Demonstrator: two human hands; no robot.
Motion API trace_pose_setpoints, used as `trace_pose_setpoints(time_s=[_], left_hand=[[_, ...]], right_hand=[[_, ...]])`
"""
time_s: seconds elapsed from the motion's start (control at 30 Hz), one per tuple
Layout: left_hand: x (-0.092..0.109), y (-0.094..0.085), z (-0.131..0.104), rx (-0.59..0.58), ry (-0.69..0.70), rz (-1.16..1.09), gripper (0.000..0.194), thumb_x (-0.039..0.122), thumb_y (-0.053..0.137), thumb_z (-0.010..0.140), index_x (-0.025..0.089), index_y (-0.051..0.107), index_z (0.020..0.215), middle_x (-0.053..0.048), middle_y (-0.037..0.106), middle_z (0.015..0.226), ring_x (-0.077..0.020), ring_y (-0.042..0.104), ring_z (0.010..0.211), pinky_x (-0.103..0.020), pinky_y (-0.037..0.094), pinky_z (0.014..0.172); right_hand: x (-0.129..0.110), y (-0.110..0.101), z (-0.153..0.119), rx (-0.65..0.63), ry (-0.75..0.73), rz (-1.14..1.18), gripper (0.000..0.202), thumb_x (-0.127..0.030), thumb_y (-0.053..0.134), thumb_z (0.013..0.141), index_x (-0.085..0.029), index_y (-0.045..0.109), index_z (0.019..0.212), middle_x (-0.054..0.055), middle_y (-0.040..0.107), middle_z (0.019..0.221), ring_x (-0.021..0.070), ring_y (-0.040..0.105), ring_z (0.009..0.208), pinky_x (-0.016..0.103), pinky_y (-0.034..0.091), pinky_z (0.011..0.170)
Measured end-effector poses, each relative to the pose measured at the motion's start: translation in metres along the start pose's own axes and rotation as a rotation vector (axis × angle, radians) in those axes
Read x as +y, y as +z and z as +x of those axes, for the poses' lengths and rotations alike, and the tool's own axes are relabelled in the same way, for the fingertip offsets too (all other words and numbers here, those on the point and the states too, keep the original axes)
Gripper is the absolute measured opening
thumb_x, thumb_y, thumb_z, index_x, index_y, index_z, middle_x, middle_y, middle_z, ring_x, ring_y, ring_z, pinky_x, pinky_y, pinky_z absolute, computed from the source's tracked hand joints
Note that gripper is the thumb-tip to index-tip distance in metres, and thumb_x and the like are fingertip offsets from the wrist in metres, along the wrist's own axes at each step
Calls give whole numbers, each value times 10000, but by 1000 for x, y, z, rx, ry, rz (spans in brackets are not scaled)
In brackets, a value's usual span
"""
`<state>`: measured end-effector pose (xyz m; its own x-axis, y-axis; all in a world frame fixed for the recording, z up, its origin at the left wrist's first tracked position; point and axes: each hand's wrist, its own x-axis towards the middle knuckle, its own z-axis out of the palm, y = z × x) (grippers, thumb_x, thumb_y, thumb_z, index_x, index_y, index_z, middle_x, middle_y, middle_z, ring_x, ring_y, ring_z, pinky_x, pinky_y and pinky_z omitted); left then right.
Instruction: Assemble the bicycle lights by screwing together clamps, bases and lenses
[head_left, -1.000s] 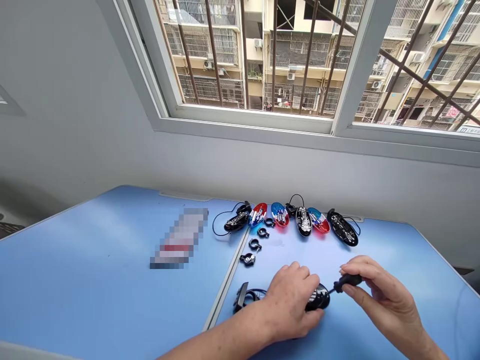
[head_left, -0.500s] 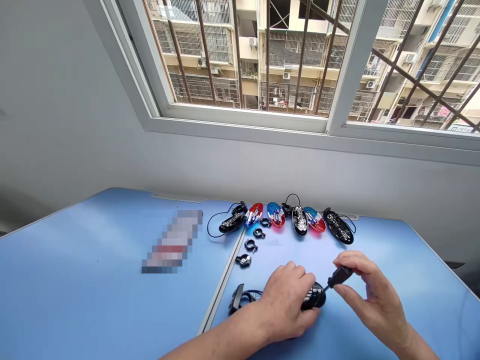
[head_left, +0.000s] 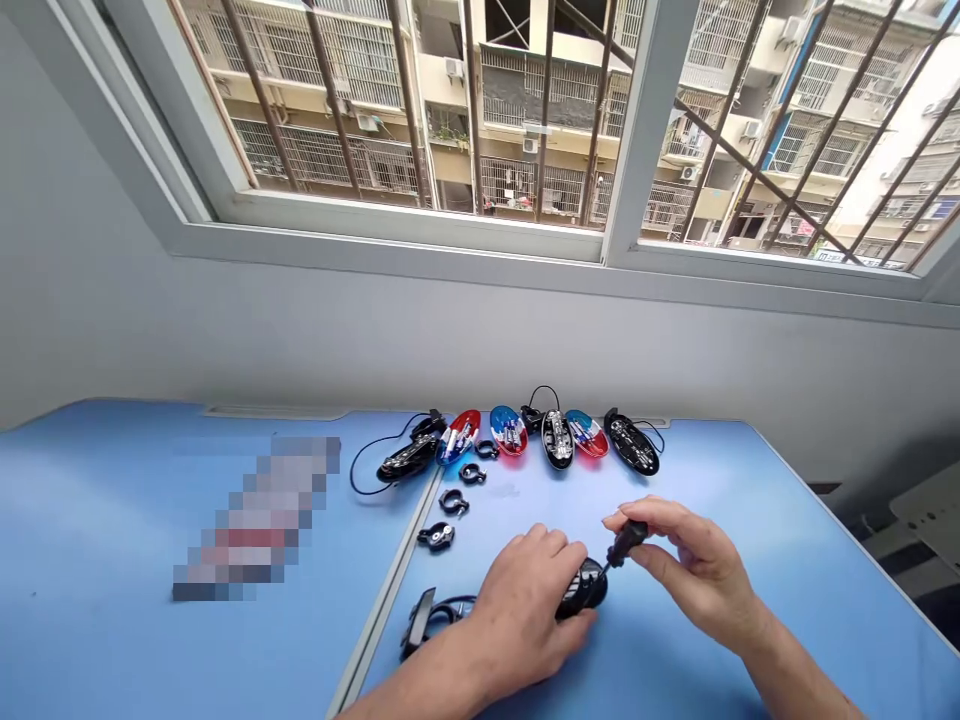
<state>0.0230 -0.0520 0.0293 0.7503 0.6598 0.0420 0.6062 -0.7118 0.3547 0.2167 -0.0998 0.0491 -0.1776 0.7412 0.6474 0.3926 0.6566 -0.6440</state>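
My left hand (head_left: 529,600) is wrapped over a black oval light housing (head_left: 585,588) and presses it on the table; most of the housing is hidden under the palm. A black cable runs out on the left to a black part with a ring-shaped clamp (head_left: 431,618). Between thumb and fingers of my right hand (head_left: 694,565) is the dark handle of a small screwdriver (head_left: 626,543). Its thin shaft slants down to the left, and the tip meets the right end of the housing.
Several black ring clamps (head_left: 453,502) form a line along the seam of the blue table (head_left: 675,650). Behind them lie red-and-blue covers (head_left: 510,430) and black housings with cables (head_left: 632,443). A pixelated item (head_left: 259,520) lies on the left, and a barred window (head_left: 420,120) is ahead.
The camera view has shifted, so the table things appear farther left. The screwdriver handle stands a little steeper in my right hand. My left hand keeps its hold on the housing.
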Motion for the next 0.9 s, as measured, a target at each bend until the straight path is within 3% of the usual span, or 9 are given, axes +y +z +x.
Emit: trace_pose_setpoints(time_s=[0.13, 0.23, 0.33, 0.6, 0.77, 0.9], left_hand=[[-1, 1, 0, 13, 7, -7, 102, 260, 575, 754, 212, 538, 836, -35, 595, 875, -226, 501, 816, -340, 407, 691], [-1, 1, 1, 27, 12, -4, 113, 253, 568, 758, 218, 547, 864, -32, 596, 871, -227, 502, 819, -343, 406, 695], [0, 0, 1, 12, 7, 7, 113, 260, 572, 762, 222, 553, 866, -36, 600, 884, -228, 510, 821, -334, 406, 684], [3, -4, 0, -22, 0, -18, 168, 258, 569, 765, 217, 562, 928, -53, 611, 922, -246, 519, 861, -367, 431, 735], [1, -2, 0, -3, 1, -1, 159, 251, 560, 760, 207, 569, 912, -50, 608, 907, -239, 514, 837, -362, 429, 710], [0, 0, 0, 12, 17, -3, 146, 247, 556, 759, 205, 569, 898, -43, 608, 901, -233, 509, 830, -357, 428, 705]], right_hand=[[-1, 7, 0, 30, -74, -91, 345, -145, 517, 896, -257, 506, 1222, 74, 669, 963, 212, 625, 899, 368, 558, 696], [-4, 11, 2, 121, -139, -181, 284, -209, 581, 872, -254, 544, 1149, 53, 619, 861, 200, 593, 793, 352, 546, 625], [-7, 11, 4, 174, -120, -195, 263, -159, 603, 855, -259, 570, 1096, 24, 595, 794, 169, 575, 710, 311, 533, 584], [-5, -3, 4, -107, -19, 74, 343, -117, 541, 886, -284, 561, 1186, 40, 690, 925, 180, 624, 816, 355, 550, 708], [-7, 3, 4, -37, -64, -30, 335, -164, 519, 899, -264, 522, 1219, 65, 651, 951, 205, 603, 869, 387, 537, 730], [-10, 8, 4, 75, -133, -188, 314, -225, 593, 870, -265, 562, 1180, 52, 578, 882, 193, 579, 778, 352, 533, 654]])
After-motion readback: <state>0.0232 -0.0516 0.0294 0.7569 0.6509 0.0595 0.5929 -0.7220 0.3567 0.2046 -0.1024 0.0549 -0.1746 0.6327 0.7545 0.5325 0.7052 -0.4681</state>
